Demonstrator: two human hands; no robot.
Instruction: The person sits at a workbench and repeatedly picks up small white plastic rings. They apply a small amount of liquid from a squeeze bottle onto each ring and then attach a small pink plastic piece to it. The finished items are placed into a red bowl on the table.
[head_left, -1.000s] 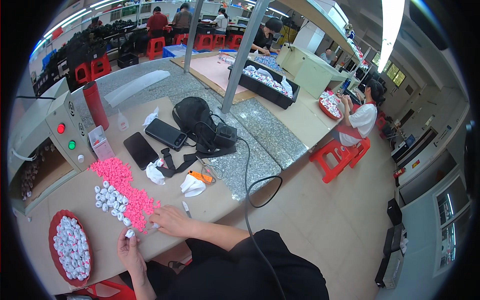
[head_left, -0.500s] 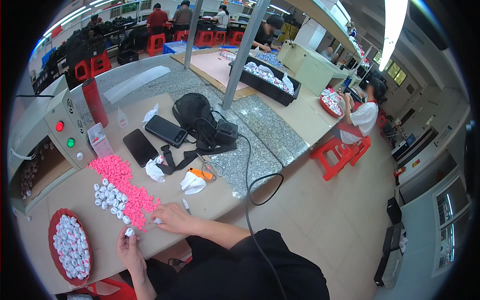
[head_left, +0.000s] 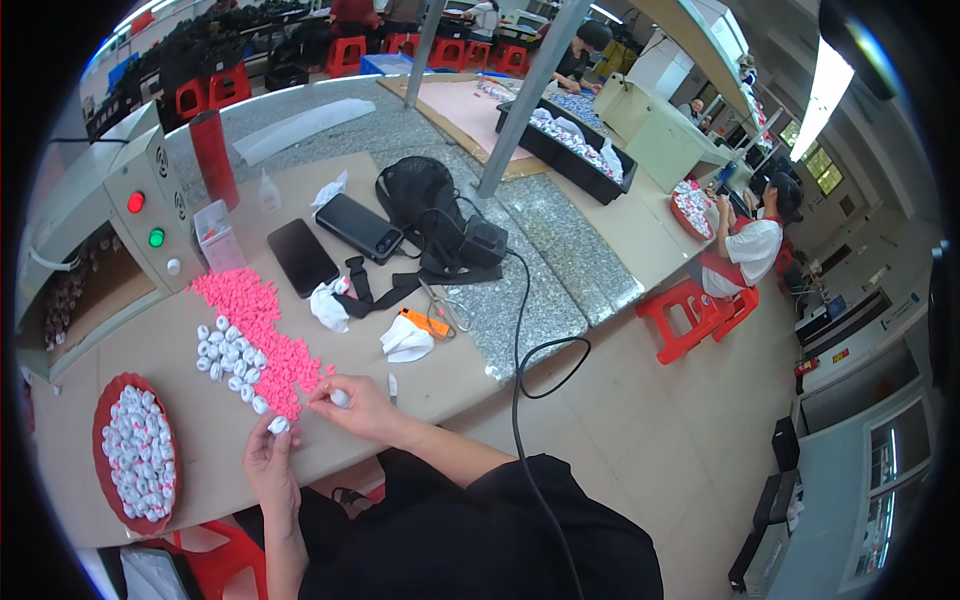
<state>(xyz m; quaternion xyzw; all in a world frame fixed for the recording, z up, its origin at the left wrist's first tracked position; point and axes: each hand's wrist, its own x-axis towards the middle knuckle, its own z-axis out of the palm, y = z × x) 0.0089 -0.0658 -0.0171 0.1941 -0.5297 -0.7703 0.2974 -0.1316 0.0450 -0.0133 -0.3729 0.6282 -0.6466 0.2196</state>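
My left hand [head_left: 268, 462] pinches a small white rounded piece [head_left: 279, 425] between thumb and fingertips, just over the table's near edge. To its right, my right hand [head_left: 362, 410] is closed, with a white rounded object [head_left: 340, 398] showing among its fingers. Whether its fingertips also hold something smaller cannot be made out. Directly beyond both hands lies a spread pile of small pink pieces [head_left: 285, 362]. Several white rounded pieces [head_left: 232, 355] lie along the left side of that pile. A red scalloped bowl [head_left: 104, 475] at the left holds many white pieces with pink marks.
A phone [head_left: 303, 258], a power bank [head_left: 358, 226], a black bag [head_left: 415, 195] and scissors [head_left: 446, 307] lie beyond. A machine [head_left: 140, 235] with red and green buttons stands left. A black cable [head_left: 518, 400] crosses near my right arm. Co-workers sit at farther tables.
The whole view has shifted, so the table sits slightly higher and farther right. My right hand has lifted a little from the pink pile's edge; my left still holds its white piece.
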